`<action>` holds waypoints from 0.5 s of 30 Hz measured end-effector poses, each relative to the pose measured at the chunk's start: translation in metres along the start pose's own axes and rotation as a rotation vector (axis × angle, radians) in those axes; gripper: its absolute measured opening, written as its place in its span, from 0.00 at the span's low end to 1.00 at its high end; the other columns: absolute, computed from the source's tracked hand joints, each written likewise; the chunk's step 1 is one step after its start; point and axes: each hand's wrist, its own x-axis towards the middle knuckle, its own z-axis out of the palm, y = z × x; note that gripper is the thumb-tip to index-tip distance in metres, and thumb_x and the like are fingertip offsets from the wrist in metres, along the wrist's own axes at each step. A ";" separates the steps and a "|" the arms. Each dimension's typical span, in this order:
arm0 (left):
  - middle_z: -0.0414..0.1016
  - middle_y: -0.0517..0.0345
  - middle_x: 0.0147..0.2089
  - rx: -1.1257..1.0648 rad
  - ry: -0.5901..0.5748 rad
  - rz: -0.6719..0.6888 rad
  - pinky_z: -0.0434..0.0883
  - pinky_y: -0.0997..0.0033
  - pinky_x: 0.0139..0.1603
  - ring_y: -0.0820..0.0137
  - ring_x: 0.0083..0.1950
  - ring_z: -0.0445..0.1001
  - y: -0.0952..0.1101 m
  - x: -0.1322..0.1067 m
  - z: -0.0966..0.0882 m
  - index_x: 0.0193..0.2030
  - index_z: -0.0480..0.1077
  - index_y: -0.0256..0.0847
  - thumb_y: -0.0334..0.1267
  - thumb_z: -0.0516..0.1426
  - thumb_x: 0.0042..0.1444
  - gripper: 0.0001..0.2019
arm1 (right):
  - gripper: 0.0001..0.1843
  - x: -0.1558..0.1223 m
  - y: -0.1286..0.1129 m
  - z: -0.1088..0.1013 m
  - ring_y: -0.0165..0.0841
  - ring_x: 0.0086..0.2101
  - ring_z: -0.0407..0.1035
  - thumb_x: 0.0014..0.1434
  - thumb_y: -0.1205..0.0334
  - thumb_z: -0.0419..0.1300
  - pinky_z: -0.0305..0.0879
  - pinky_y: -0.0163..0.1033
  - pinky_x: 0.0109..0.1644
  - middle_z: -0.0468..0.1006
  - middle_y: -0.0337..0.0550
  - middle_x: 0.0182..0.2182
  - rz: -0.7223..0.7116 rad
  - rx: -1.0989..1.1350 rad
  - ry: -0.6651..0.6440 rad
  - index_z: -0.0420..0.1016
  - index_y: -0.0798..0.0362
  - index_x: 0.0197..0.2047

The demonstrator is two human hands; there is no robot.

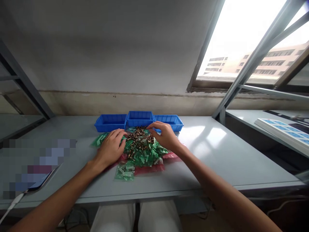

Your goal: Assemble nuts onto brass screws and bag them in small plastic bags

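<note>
A heap of small bronze-coloured metal pieces, which look like screws [140, 132], lies over green plastic bags [147, 156] holding white pieces. My left hand [111, 145] rests along the heap's left side, fingers stretched out over the bags. At the heap's upper right, my right hand [165, 135] has thumb and index finger bent together in a pinch by the screws. What sits between those fingertips is too small to make out. A separate small green bag [124, 171] lies at the front. Reddish plastic [149, 169] shows under the pile.
Behind the heap stand three blue bins: left [111, 119], middle [140, 118] and right [172, 120]. A phone [44, 178] with a white cable [14, 201] lies at the left on the grey table [217, 161]. Metal frame posts [231, 87] rise at the sides.
</note>
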 end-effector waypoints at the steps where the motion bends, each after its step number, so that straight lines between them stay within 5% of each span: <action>1: 0.72 0.46 0.56 -0.004 0.014 -0.010 0.64 0.53 0.64 0.58 0.61 0.67 0.001 -0.001 -0.001 0.51 0.70 0.38 0.39 0.46 0.64 0.16 | 0.08 -0.003 0.000 -0.004 0.33 0.37 0.74 0.60 0.71 0.59 0.69 0.39 0.43 0.80 0.43 0.37 0.013 -0.010 -0.014 0.79 0.53 0.39; 5: 0.62 0.52 0.68 -0.040 -0.134 0.160 0.57 0.52 0.70 0.58 0.70 0.57 0.014 -0.004 0.001 0.61 0.66 0.43 0.46 0.48 0.65 0.21 | 0.12 -0.020 -0.005 -0.006 0.39 0.50 0.71 0.62 0.63 0.60 0.67 0.47 0.56 0.79 0.45 0.47 -0.085 -0.092 -0.203 0.78 0.50 0.49; 9: 0.50 0.57 0.74 0.005 -0.325 0.239 0.49 0.48 0.72 0.58 0.74 0.46 0.022 -0.006 0.006 0.70 0.54 0.48 0.51 0.45 0.67 0.27 | 0.27 -0.032 -0.008 0.002 0.45 0.64 0.56 0.65 0.53 0.57 0.55 0.55 0.67 0.64 0.50 0.64 -0.136 -0.187 -0.430 0.65 0.51 0.65; 15: 0.49 0.55 0.74 0.104 -0.317 0.109 0.39 0.35 0.70 0.54 0.75 0.43 0.009 -0.011 0.002 0.72 0.48 0.50 0.57 0.43 0.66 0.31 | 0.25 -0.030 -0.005 0.001 0.45 0.64 0.57 0.68 0.54 0.53 0.60 0.56 0.65 0.66 0.51 0.62 -0.026 -0.179 -0.353 0.65 0.51 0.65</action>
